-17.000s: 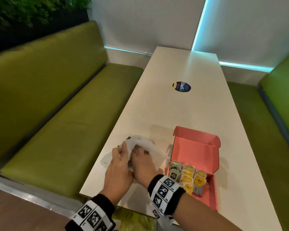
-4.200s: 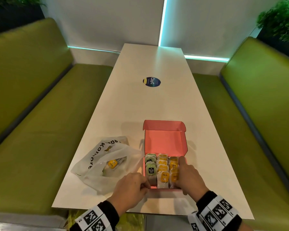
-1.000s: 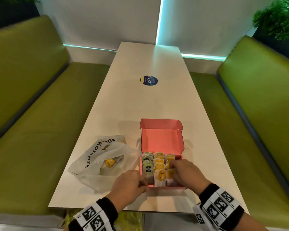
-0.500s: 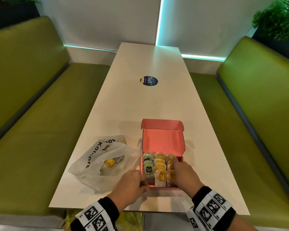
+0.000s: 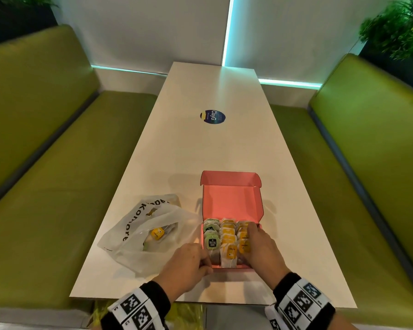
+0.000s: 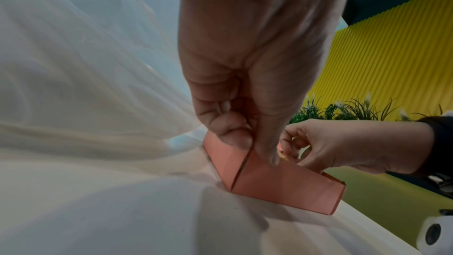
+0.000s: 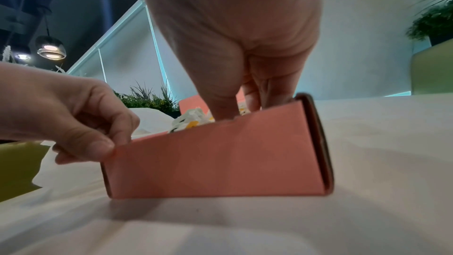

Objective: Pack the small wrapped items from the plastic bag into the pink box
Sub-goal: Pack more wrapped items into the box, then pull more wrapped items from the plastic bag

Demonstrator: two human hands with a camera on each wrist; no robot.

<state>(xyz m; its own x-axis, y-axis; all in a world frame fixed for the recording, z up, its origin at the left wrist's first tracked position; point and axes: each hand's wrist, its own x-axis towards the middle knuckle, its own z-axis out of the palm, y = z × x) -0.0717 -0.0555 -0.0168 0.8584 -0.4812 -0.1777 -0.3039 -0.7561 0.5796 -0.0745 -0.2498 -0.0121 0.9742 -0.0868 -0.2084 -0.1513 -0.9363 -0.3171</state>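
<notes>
Close to me on the long white table [image 5: 181, 163], my left hand [image 5: 188, 263] pinches the near left corner of the open pink cardboard box [image 5: 231, 201]. My right hand [image 5: 260, 246] reaches into the box, curled fingers on the right row of small wrapped items [image 5: 228, 239]. I see three rows, one green and two yellow. Left of the box lies one crinkly clear plastic bag [image 5: 138, 234] with one yellow item visible inside. Further off is one round dark sticker [image 5: 212, 117].

Long white table [image 5: 215, 148] between green benches. On it: open pink box [image 5: 231, 201], plastic bag [image 5: 138, 234] just left, round sticker [image 5: 212, 117] farther up.
</notes>
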